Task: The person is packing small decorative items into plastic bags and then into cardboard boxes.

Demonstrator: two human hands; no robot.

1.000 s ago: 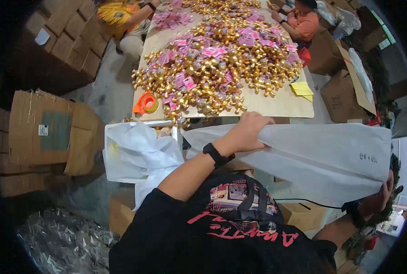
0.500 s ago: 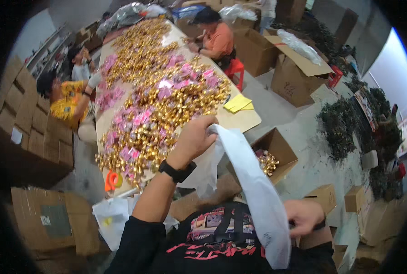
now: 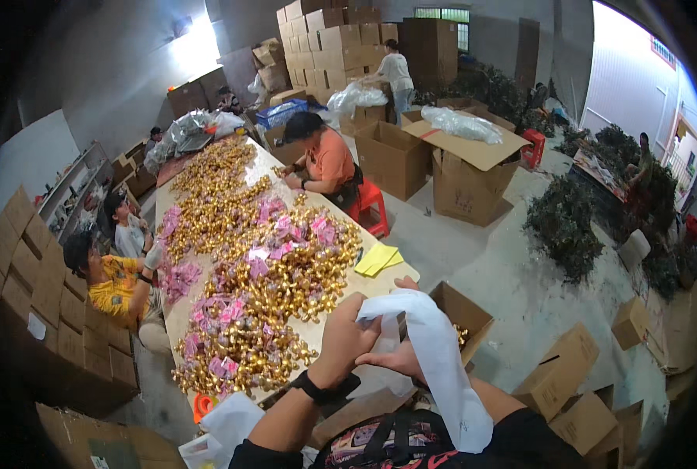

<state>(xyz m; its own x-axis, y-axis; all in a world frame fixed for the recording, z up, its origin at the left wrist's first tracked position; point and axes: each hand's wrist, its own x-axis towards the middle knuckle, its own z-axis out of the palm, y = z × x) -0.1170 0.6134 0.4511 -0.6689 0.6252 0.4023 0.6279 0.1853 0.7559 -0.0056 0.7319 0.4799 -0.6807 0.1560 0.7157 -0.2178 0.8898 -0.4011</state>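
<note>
A long white plastic bag, thin and limp, hangs in front of me. My left hand is closed on its upper edge, by the near corner of the table. Behind the bag, my right hand has its thumb stretched toward the left hand, and fingertips show above the bag's top fold. The bag covers the rest of those fingers. Its lower end drapes over my right forearm. Beyond my hands, gold ball-shaped ornaments lie heaped with pink packets on the long table.
An open cardboard box holding gold pieces stands beside the table's corner. Yellow sheets and an orange tape dispenser lie near the table edges. Co-workers sit along both sides, one in an orange shirt. More cartons stand right.
My right hand has risen from the bag's lower end to behind its upper part, close to my left hand. The bag is now bent over. The view has tilted up, showing more of the room.
</note>
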